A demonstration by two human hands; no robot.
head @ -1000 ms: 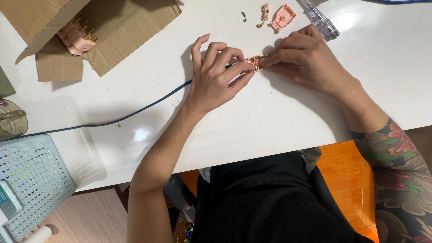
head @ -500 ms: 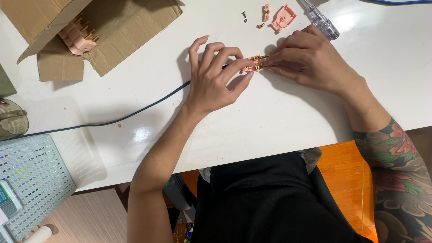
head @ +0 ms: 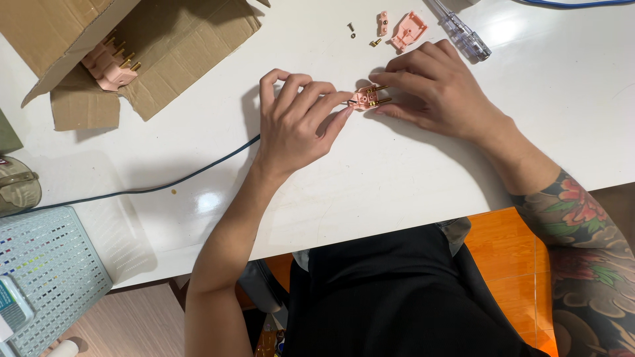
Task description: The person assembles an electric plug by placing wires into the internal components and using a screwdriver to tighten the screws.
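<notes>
Single head-worn view, looking steeply down from above, fairly close over white table [head: 397, 172] edge and lap

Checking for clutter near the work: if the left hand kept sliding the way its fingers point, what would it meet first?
The left hand points right and slightly up the table; its fingertips already touch the pink plug part, and the right hand lies just beyond.

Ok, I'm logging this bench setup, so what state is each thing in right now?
Pink plug body: open, brass pins showing, pinched between both hands.
Left hand: fingers on the plug body.
Right hand: fingers on the plug's pins.
Pink cover piece: detached, lying on the white table.
Screws: loose.
Screwdriver: lying untouched.
Dark cable: runs slack under the left hand.
Cardboard box: open, pink plugs inside.
</notes>
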